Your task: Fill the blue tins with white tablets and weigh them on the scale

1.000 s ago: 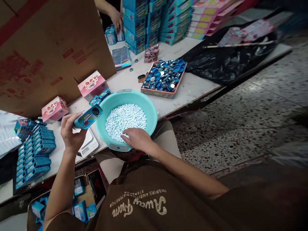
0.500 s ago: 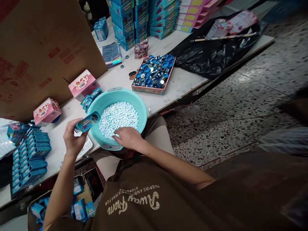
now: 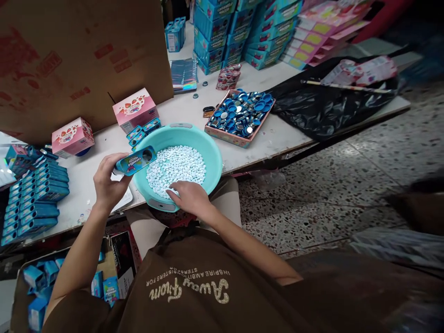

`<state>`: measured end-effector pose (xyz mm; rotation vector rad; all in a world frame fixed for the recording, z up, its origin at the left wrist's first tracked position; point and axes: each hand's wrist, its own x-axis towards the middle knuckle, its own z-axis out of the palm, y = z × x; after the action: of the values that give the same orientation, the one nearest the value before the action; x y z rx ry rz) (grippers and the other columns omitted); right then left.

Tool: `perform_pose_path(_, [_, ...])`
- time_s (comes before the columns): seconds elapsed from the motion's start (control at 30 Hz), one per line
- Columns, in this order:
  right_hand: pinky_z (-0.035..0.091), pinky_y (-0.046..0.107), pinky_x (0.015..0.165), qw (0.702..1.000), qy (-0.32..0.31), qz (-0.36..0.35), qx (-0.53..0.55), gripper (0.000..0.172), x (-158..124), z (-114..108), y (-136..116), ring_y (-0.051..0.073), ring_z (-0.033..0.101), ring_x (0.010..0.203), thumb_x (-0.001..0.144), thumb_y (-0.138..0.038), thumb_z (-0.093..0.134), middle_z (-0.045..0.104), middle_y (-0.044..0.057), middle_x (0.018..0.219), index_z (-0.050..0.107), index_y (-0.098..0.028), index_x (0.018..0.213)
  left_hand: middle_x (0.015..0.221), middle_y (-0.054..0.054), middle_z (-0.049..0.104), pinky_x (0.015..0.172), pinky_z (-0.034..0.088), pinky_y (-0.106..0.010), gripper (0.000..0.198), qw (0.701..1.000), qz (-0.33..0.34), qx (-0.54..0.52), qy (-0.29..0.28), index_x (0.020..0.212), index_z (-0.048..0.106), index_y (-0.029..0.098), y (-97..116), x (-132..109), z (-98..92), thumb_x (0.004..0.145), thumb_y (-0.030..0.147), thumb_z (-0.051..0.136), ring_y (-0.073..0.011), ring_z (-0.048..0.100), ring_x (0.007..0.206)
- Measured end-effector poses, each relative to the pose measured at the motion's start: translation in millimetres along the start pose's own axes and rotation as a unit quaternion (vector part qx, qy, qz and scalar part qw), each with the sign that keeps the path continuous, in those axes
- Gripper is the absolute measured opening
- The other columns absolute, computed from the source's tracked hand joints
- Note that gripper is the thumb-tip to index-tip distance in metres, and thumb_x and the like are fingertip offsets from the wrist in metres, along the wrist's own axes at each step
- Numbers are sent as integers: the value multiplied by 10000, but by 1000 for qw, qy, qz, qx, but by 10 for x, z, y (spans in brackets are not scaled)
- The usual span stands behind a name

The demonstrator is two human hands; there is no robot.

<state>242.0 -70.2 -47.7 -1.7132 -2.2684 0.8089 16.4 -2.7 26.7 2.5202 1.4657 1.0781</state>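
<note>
My left hand (image 3: 109, 180) is closed around a small blue candy box (image 3: 136, 162), tilted over the left rim of a turquoise basin (image 3: 215, 155). A dark round hole shows in the end of the box. Many small white candies (image 3: 187, 164) cover the basin's bottom. My right hand (image 3: 190, 198) reaches over the near rim, its curled fingers and thumb down among the candies; what lies under the fingertips is partly hidden. Just behind the basin's left side, a few more blue boxes (image 3: 138, 134) lie together.
A shallow tray (image 3: 229, 136) of blue-and-silver caps stands behind the basin. Pink boxes (image 3: 135, 108) sit by a large cardboard sheet (image 3: 86, 51). Stacked blue boxes (image 3: 38, 199) stand at left, taller stacks (image 3: 211, 34) at the back. A black plastic bag (image 3: 312, 111) lies at right.
The view has shifted, so the table's things appear farther right. My left hand still holds the box at the basin's rim, and my right hand stays among the candies.
</note>
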Motion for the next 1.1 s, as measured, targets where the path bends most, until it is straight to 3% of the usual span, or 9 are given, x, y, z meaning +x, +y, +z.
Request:
perform_pose_path(0.17, [394,294,703,1000,9,-3,-17,406,2,38,-5,234,673,957,1016,-427,371,740,93,1034,696,-183,1018,1080,-34,695,931,516,-373,329,996,-46,-10,-70,1089,659,246,-187,32,133,775,316,728,-242,642,1021])
perform_pose_path(0.27, [391,288,709,1000,7,-2,-21,407,10,53,-5,225,669,952,1020,-426,366,739,91,1033,693,-183,1017,1118,-42,694,945,510,-364,340,997,-43,2,-62,1128,648,241,-268,-9,183,803,321,707,-240,643,1052])
perform_pose_path(0.4, [382,280,697,1000,6,-3,-20,395,14,49,-6,215,663,945,1021,-417,374,735,89,1020,690,-179,1023,1123,-54,701,915,525,-350,321,992,-31,16,-121,1130,646,225,-312,-71,213,818,285,688,-231,658,1024])
perform_pose_path(0.67, [360,284,668,1000,13,5,-21,386,24,63,0,218,669,939,1016,-416,388,740,81,1022,695,-182,999,1116,-56,707,920,525,-349,318,997,-19,26,-76,1131,642,219,-254,-71,181,835,323,689,-223,660,1031])
perform_pose_path(0.83, [358,284,660,1000,13,3,-26,385,25,65,-6,211,667,919,1016,-419,388,741,75,997,692,-185,995,1114,-59,711,901,533,-339,329,993,-33,21,-107,1124,652,210,-357,-115,242,809,296,701,-225,667,1019])
perform_pose_path(1.1, [359,281,667,1000,18,5,-21,376,20,65,1,208,667,920,1013,-415,397,742,75,1005,694,-185,1005,1104,-59,712,908,528,-345,335,995,-33,26,-86,1123,656,210,-325,-114,224,808,309,709,-226,663,1014])
